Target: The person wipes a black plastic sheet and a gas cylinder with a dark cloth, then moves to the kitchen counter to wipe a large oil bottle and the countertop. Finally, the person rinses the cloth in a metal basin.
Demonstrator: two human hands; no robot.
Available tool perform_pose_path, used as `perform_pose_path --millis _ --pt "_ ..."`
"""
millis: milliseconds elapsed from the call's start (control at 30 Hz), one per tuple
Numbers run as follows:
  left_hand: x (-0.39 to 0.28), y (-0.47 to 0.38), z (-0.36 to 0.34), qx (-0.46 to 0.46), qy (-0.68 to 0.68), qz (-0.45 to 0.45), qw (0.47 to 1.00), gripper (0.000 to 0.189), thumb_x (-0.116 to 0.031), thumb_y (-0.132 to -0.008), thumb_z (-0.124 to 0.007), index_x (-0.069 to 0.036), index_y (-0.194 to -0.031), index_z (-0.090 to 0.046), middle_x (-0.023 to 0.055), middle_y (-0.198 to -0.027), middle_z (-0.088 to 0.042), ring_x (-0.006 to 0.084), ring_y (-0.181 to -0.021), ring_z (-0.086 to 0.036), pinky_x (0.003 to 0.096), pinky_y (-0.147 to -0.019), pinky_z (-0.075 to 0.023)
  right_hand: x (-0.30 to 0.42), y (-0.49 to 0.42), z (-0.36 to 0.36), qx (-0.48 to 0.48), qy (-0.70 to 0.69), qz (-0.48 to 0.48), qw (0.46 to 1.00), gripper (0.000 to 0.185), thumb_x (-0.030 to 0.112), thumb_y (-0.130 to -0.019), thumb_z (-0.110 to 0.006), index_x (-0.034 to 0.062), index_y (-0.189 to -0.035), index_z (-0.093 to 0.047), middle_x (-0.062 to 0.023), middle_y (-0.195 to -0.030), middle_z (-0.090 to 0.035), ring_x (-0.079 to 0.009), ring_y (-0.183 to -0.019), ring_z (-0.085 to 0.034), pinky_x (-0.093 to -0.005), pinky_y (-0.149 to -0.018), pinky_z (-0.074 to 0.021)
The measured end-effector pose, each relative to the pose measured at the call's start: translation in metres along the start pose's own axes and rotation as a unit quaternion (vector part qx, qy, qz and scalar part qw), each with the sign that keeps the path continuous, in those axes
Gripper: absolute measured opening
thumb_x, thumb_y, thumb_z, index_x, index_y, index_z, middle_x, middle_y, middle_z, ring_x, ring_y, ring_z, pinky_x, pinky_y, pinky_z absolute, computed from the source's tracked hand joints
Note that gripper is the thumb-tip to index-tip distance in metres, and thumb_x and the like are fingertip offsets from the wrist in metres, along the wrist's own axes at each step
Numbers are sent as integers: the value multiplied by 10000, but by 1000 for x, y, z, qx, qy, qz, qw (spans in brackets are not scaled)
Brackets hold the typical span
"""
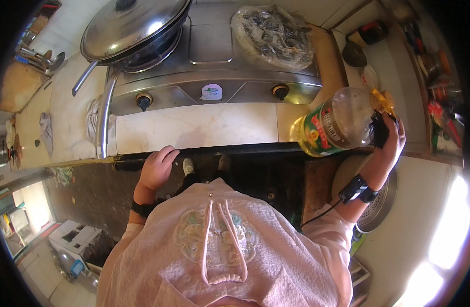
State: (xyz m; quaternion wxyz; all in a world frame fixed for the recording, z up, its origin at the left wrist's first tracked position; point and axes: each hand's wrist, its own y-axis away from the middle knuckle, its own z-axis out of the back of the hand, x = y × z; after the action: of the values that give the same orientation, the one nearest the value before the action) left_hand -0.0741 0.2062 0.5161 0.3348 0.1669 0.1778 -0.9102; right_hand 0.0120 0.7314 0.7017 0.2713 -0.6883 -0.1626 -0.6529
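With its fingers closed around a dark piece at the neck of a large plastic bottle of yellow oil (327, 124), my right hand (390, 132) is at the right end of the counter. The bottle leans over the counter's front edge, its yellow handle beside my fingers. What the dark piece is, I cannot tell. My left hand (158, 167) hovers in front of the counter edge, fingers loosely bent and nothing in them. Ahead on the left burner of a steel gas stove (169, 94) stands a wok under a domed metal lid (131, 27); its long handle (106, 115) points towards me.
A plastic-covered bundle (273, 38) lies on the stove's right side. Cloths (93, 119) lie left of the wok handle. Shelves with jars and packets (438, 92) stand at the far right, and a perforated metal pan (377, 207) is below my right forearm. Ladles (54, 63) are at upper left.
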Motion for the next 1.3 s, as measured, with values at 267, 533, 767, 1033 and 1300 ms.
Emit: perform_pose_path --millis 267,533,767,1033,1300 --pt "5 -9 7 -21 1 -35 999 320 11 -713 -604 -31 -1030 -627 94 -1040 -591 279 -815 -615 369 -715 -511 21 91 -70 2 -53 -52 997 122 48 -818 -681 8 -917 -622 -54 -802 -639 -138 -679 -631 -254 -627 -523" --pt "-3 -32 24 -66 55 -76 993 334 7 -723 -630 -44 -1053 -620 94 -1063 -588 278 -813 -616 363 -709 -520 31 176 -141 114 -76 -143 980 269 72 -813 -715 1 -1046 -601 -26 -940 -636 -83 -820 -585 -218 -764 -472" --pt "-18 -69 40 -154 126 -110 974 390 -61 -748 -692 -61 -1128 -603 115 -1120 -571 285 -886 -614 352 -750 -521 35 206 -168 350 -14 -220 911 377 141 -813 -748 -11 -1103 -560 -46 -954 -629 -87 -846 -561 -232 -775 -457" --pt "-43 -110 73 -254 214 -241 912 442 -268 -763 -749 -108 -1159 -636 121 -1295 -439 322 -1151 -498 458 -946 -409 54 201 -128 196 -50 73 977 382 196 -805 -721 -21 -1094 -596 -106 -885 -645 -175 -874 -616 -293 -782 -493" --pt "-83 -148 73 -178 178 -272 929 301 -239 -766 -736 -108 -990 -584 126 -1221 -501 365 -1205 -431 498 -980 -341 35 155 -165 208 228 339 889 376 8 -693 -731 13 -1051 -617 -159 -1166 -591 -318 -1091 -569 -389 -916 -453"
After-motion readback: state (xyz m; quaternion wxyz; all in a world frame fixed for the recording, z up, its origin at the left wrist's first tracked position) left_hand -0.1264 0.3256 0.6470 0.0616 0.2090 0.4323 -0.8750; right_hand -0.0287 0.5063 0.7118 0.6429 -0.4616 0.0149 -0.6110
